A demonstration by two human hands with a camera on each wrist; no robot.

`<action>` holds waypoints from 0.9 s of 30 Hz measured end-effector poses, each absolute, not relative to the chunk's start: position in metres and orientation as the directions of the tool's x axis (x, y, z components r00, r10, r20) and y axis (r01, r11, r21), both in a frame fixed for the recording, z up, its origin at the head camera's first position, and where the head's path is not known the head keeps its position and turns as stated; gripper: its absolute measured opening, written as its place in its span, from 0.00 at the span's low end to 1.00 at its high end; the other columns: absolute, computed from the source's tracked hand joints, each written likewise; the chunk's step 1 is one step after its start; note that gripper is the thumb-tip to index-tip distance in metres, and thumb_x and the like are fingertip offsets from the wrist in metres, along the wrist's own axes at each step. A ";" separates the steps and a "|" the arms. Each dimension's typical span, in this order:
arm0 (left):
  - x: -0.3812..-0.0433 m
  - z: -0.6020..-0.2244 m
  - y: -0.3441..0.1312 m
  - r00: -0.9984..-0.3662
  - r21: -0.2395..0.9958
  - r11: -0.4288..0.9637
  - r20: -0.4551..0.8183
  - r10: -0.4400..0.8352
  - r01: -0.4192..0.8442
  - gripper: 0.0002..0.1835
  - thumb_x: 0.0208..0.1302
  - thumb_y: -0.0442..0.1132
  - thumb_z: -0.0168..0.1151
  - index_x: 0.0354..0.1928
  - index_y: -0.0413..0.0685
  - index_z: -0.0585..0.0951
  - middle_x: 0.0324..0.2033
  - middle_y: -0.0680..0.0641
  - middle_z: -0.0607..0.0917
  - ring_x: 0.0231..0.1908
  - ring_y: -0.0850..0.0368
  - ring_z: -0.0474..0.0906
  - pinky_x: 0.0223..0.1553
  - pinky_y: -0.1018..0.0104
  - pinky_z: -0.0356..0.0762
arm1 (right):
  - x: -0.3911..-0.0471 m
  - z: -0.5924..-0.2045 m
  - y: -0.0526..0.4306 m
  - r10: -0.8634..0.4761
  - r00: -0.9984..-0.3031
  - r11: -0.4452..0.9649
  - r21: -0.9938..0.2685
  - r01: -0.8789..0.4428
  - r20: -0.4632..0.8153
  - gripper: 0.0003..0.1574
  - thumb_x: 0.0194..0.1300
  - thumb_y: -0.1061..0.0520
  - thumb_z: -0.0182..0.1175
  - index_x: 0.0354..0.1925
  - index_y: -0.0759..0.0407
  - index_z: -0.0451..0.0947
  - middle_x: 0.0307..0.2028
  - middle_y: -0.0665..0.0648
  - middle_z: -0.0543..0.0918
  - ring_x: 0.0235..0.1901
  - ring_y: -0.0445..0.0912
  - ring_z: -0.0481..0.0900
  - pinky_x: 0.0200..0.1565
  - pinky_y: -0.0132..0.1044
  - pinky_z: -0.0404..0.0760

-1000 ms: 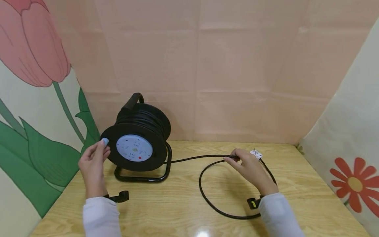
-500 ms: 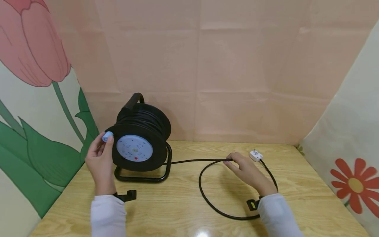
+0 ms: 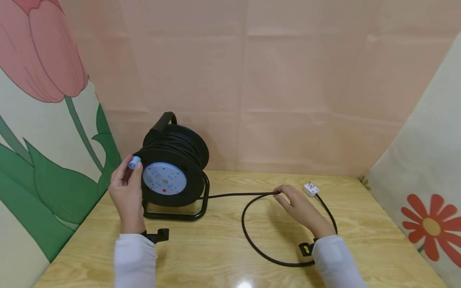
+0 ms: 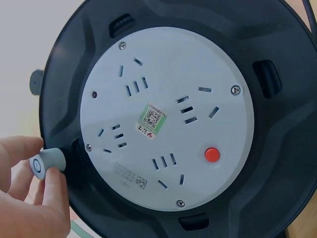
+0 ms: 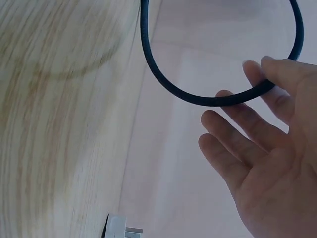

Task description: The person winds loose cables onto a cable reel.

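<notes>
A black cable reel (image 3: 196, 180) stands on its tube frame at the left of the table, black cable wound on its drum. On its front is a round pale socket panel (image 4: 171, 126) with a red button (image 4: 212, 154). At the left rim my left hand (image 3: 129, 196) pinches the reel's small pale blue winding knob (image 4: 54, 157) between thumb and fingers. Off to the right, my right hand (image 3: 302, 210) holds the black cable (image 5: 198, 100) between thumb and index finger, its other fingers loosely spread. From there the cable runs left to the reel and loops round below the hand.
A white three-pin plug (image 3: 311, 189) lies on the wooden table (image 3: 223, 244) behind the right hand, pins up. A pink cloth (image 3: 281, 88) hangs behind the table. Flower-printed cloths stand at both sides.
My left hand has moved up and to the right with the knob, and the socket panel has turned clockwise. My right hand has shifted slightly left, leaving the plug in fuller view.
</notes>
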State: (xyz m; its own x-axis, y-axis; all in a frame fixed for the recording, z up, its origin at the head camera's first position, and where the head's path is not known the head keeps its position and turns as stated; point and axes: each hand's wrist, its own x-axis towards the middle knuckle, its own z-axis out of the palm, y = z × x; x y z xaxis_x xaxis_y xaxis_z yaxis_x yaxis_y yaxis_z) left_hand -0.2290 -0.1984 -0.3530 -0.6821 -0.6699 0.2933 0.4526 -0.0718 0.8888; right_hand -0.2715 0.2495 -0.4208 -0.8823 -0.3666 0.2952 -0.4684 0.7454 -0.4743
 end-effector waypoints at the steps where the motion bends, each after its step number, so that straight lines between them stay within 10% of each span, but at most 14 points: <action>1: -0.230 -0.353 -0.198 -0.679 0.891 -0.055 0.301 -0.670 0.450 0.20 0.66 0.37 0.69 0.59 0.47 0.83 0.52 0.50 0.75 0.55 0.55 0.74 0.57 0.72 0.74 | -0.272 -0.422 0.250 -0.366 -0.884 0.746 -0.476 -0.466 0.292 0.14 0.77 0.52 0.54 0.54 0.57 0.77 0.53 0.55 0.80 0.55 0.54 0.77 0.54 0.57 0.78; 13: -0.237 -0.347 -0.189 -0.530 0.807 0.300 0.567 -0.630 0.508 0.11 0.66 0.40 0.70 0.46 0.43 0.89 0.51 0.52 0.82 0.56 0.60 0.75 0.61 0.66 0.73 | -0.273 -0.425 0.243 -0.372 -0.877 0.739 -0.475 -0.478 0.304 0.13 0.76 0.52 0.56 0.55 0.53 0.78 0.52 0.52 0.80 0.55 0.53 0.77 0.54 0.56 0.78; 27: -0.223 -0.330 -0.168 -0.507 0.759 0.310 0.624 -0.595 0.572 0.11 0.63 0.31 0.70 0.47 0.34 0.87 0.46 0.44 0.84 0.51 0.54 0.81 0.54 0.69 0.78 | -0.281 -0.418 0.221 -0.315 -0.877 0.737 -0.488 -0.467 0.364 0.11 0.77 0.45 0.54 0.49 0.48 0.77 0.44 0.51 0.76 0.42 0.47 0.75 0.41 0.47 0.78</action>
State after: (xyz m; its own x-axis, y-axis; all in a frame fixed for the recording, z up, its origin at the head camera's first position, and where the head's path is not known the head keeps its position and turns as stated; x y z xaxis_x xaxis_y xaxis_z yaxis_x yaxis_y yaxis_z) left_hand -0.2235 -0.1683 -0.3295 -0.5066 -0.5946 0.6244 0.5721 0.3099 0.7594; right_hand -0.2808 0.2214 -0.4182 -0.8765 -0.3146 0.3643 -0.4674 0.7373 -0.4879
